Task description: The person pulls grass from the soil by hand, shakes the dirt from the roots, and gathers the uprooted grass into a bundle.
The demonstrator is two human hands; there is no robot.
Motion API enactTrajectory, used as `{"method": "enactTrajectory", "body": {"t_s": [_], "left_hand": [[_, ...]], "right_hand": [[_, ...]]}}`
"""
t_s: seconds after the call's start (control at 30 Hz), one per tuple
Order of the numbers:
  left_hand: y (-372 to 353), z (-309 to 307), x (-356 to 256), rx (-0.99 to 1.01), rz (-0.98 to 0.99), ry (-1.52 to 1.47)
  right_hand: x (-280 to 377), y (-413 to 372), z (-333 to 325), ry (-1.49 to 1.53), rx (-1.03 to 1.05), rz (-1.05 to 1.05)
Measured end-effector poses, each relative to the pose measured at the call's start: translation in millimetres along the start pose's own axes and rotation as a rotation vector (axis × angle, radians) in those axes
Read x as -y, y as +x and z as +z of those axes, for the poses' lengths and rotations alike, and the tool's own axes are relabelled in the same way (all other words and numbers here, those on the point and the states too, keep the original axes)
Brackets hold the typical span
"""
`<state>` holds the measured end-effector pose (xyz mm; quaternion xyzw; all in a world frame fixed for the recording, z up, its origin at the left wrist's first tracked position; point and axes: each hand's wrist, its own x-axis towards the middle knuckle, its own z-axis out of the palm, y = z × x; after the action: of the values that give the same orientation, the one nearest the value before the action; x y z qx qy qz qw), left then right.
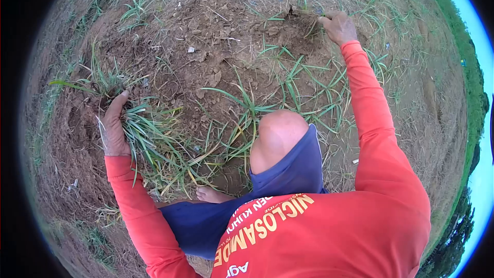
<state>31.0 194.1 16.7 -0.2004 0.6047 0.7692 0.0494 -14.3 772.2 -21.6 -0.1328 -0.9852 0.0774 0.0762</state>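
Two bare hands reach over brown ground (216, 36), well apart. The left hand (114, 131) clasps a grass clump (108, 80), thumb uppermost and the other fingers mostly hidden, with long green blades (152, 131) spread just beside it. Farther forward, the right hand (340, 28) bends its fingers down at the edge of dark, crumbly soil (301, 33); whether they grip anything, I cannot tell. One bent knee (280, 136) stands between the arms.

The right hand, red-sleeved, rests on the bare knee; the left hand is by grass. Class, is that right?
No: the head view shows the right hand at loose soil, away from the bare knee. The red sleeve and the left hand by grass are correct.
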Motion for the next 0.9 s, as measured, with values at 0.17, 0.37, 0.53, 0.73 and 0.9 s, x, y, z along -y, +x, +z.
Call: {"method": "enactTrajectory", "body": {"t_s": [0.17, 0.37, 0.53, 0.73, 0.9], "left_hand": [[11, 1, 1, -0.007, 0.037, 0.026], [10, 8, 0, 0.047, -0.024, -0.016], [4, 8, -2, 0.028, -0.024, 0.008], [2, 1, -1, 0.059, -0.030, 0.100], [3, 11, 8, 0.201, -0.134, 0.073]], "right_hand": [[4, 7, -57, 0.096, -0.142, -0.036], [21, 21, -90, 0.512, -0.171, 0.048], [-1, 48, 19, -0.060, 0.007, -0.141], [24, 46, -57, 0.515, 0.235, 0.052], [34, 56, 4, 0.178, 0.328, 0.111]]}}
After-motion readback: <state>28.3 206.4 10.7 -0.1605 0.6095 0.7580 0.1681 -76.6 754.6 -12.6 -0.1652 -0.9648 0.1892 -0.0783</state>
